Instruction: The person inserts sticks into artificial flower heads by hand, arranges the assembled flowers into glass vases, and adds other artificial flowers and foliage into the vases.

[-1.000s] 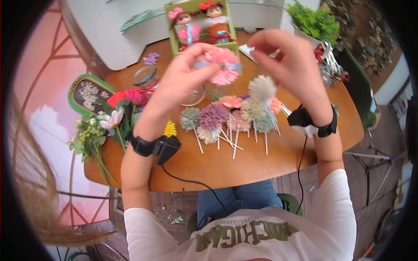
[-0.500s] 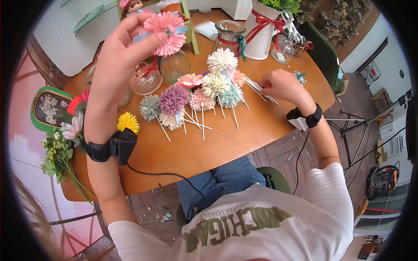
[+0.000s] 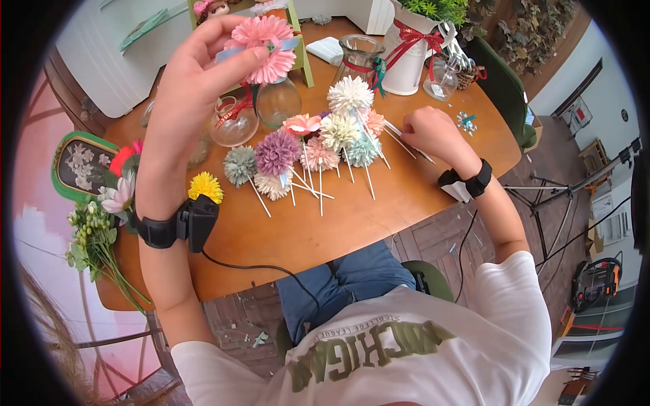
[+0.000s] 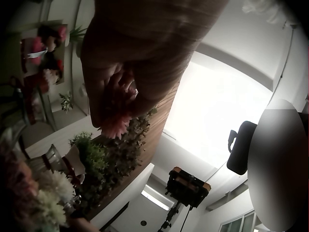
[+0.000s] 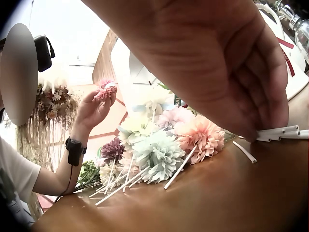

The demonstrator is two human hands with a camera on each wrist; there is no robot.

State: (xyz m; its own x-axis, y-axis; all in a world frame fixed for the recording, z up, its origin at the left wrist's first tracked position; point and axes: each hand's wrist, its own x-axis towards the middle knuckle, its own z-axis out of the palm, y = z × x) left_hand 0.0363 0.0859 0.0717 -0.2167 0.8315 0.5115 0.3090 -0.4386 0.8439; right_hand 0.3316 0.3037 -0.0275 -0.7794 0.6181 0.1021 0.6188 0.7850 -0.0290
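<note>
My left hand (image 3: 198,81) is raised over the back left of the table, its thumb and fingers pinching a pink flower (image 3: 272,62) with a light blue ribbon across it. In the left wrist view the same flower (image 4: 116,126) is dark between the fingers. At the table's right side, my right hand (image 3: 439,139) is low, fingers curled, with thumb and fingertips at a bundle of thin white sticks (image 5: 285,130); it seems to pinch one, though the palm partly hides the contact. Several pompom flowers on white sticks, one purple (image 3: 277,152), lie between the hands.
Glass vases (image 3: 277,103) and a white pot with a red bow (image 3: 404,64) stand at the back. Left are a yellow flower (image 3: 206,187), green stems (image 3: 112,260) and a green-framed picture (image 3: 82,166). A black cable (image 3: 261,266) crosses the front edge.
My right hand has left the space beside the pink flower and come down to the white sticks at the right. The left hand still holds the flower. The head view has shifted.
</note>
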